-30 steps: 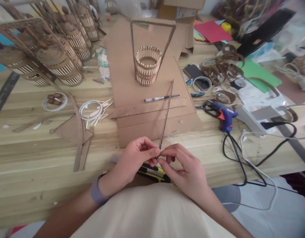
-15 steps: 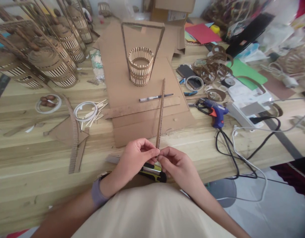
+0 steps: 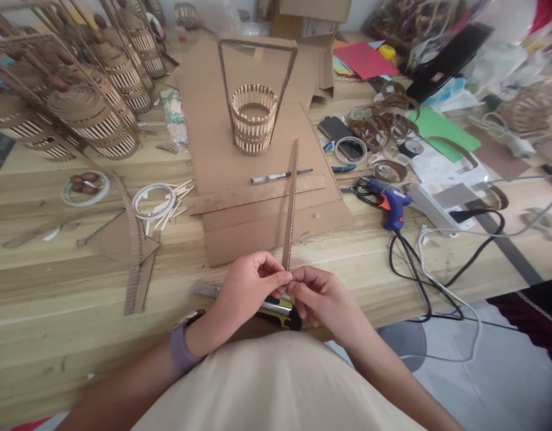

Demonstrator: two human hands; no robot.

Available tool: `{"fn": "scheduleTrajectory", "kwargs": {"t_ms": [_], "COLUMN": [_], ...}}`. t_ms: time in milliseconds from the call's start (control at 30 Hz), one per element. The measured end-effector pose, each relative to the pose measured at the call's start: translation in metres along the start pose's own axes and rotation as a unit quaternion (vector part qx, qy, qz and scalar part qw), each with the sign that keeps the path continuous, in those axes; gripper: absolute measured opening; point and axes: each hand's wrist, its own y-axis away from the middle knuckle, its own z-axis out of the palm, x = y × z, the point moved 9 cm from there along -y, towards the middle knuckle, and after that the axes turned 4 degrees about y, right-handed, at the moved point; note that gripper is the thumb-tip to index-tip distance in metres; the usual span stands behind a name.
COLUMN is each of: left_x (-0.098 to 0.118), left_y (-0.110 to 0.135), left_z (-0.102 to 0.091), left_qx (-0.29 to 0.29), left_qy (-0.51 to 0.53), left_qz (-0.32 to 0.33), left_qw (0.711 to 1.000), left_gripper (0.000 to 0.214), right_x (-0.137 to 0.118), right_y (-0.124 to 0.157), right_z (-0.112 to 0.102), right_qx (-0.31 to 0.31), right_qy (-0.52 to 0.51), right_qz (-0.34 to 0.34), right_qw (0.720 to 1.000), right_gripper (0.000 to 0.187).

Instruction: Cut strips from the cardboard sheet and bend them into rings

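Note:
Between my fingers stands a narrow cardboard strip, its corrugated edge showing and its far end pointing away from me. My left hand pinches the near end between thumb and fingers. Right beside it, my right hand pinches the same end, fingertips touching the left ones. Under the hands lies a yellow and black utility knife, partly covered by them. A small slatted basket with a tall cardboard handle stands upright on the cardboard sheet, beyond a pen.
Several finished lantern-like baskets crowd the back left. A white ring lies over thin sticks at left, near cardboard scraps. On the right are a blue glue gun, its cables, a power strip and curled strips.
Both hands keep their pinch on the cardboard strip, with only a slight shift of the fingers and left wrist. The basket and tools stay in place.

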Motion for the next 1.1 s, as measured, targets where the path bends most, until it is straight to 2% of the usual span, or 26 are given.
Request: {"fn": "scheduleTrajectory", "kwargs": {"t_ms": [200, 367, 767, 1100], "left_x": [0.000, -0.002, -0.010, -0.010], "left_y": [0.001, 0.001, 0.000, 0.000], "left_z": [-0.001, -0.001, -0.002, -0.002], "left_qx": [0.005, 0.001, -0.010, -0.019], "left_qy": [-0.005, 0.004, 0.051, 0.030], "left_qz": [-0.004, -0.004, -0.028, -0.024], "left_qw": [1.000, 1.000, 0.998, 0.999], "left_gripper": [0.012, 0.013, 0.014, 0.011], "right_x": [0.000, -0.012, -0.025, -0.030], "right_y": [-0.003, -0.002, -0.001, 0.001], "right_z": [-0.002, -0.003, 0.000, 0.000], "right_qx": [0.012, 0.026, 0.026, 0.031], "right_qy": [0.011, 0.049, 0.179, 0.201], "right_qz": [0.005, -0.052, -0.112, -0.128], "right_qw": [1.000, 0.997, 0.977, 0.971], "right_gripper": [0.019, 0.011, 0.022, 0.019]}}
